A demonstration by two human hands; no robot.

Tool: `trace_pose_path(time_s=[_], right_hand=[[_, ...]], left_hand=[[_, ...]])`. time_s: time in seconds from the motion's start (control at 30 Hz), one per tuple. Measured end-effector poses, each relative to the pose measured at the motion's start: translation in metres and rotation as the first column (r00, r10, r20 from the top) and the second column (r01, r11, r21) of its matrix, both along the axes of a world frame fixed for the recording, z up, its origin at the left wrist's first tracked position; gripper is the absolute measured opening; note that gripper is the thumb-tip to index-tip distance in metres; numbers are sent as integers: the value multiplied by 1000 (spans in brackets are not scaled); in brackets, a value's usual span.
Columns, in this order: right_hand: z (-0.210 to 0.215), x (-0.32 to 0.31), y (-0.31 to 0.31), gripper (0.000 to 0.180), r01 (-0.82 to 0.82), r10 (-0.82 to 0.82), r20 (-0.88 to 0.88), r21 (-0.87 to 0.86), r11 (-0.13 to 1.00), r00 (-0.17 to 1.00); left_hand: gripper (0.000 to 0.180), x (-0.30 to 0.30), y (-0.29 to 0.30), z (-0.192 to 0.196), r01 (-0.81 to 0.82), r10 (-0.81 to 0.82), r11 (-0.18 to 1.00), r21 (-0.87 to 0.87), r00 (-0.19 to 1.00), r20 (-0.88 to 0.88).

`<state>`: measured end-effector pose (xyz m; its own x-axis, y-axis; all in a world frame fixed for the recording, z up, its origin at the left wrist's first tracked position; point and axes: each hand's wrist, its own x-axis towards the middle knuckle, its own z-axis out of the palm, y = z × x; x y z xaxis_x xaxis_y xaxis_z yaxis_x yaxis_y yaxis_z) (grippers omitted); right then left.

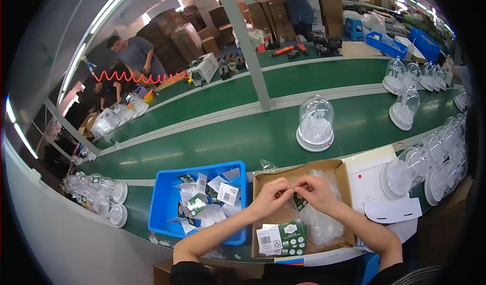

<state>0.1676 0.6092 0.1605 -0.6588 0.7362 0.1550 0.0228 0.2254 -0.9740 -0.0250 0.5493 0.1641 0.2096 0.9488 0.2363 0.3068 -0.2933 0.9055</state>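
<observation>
Here on the left, one blue bin point(164, 204) of cards point(197, 204), too jumbled to count. Now one carton point(346, 184), with two hands above: left hand point(273, 194) pinched closed, right hand point(318, 193) likewise, tips meeting — any hold too small to tell. One stack point(291, 237) lies beneath, one green card point(299, 202) just below the fingers, clear bags point(324, 229) rightward — work looks part-way, cards in both containers.

Green-topped bench point(217, 151), extending across the view. Along its near side stand a blue bin point(158, 204) and, just to the right, a shallow cardboard box point(346, 189), with a white sheet point(364, 176) beside it. Beyond the box, one clear dome point(316, 120) stands upright on a white base point(315, 144); a left cluster of domes point(98, 189) and a right cluster point(438, 156) flank these.
</observation>
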Motion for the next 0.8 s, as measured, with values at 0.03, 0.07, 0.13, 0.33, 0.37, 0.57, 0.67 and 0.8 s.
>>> trace_pose_path(time_s=[0.03, 0.07, 0.13, 0.33, 0.37, 0.57, 0.67, 0.8], right_hand=[[-4, -1, 1, 12, 21, -21, 3, 29, 999, 1000], [-7, -1, 2, 12, 40, -40, 5, 58, 998, 999], [-7, 0, 1, 11, 42, -44, 19, 81, 996, 999], [-5, -1, 1, 10, 68, -68, -3, 63, 996, 998], [-3, -2, 1, 10, 57, -56, -7, 74, 996, 998], [-1, 0, 2, 11, 59, -60, 5, 133, 989, 998], [-6, 3, 1, 13, 42, -42, -8, 149, 988, 999], [-3, 7, 1, 12, 42, -48, 22, 241, 970, 999]], left_hand=[[13, 0, -1, 1, -1, 2, 1000, 18, 1000, -13], [14, 0, -2, 2, -5, 6, 999, 36, 1000, -26], [15, -1, -1, 0, 11, -7, 998, 56, 998, -59], [13, -3, 6, 2, 4, 4, 992, 127, 998, -60], [13, -4, 6, 1, -11, 18, 993, 121, 998, -58], [12, -2, 4, 2, -2, 11, 996, 84, 994, -108], [13, 2, 4, 0, -31, 38, 997, 66, 994, -100], [9, 6, 3, -5, -27, 28, 1000, 15, 998, -49]])
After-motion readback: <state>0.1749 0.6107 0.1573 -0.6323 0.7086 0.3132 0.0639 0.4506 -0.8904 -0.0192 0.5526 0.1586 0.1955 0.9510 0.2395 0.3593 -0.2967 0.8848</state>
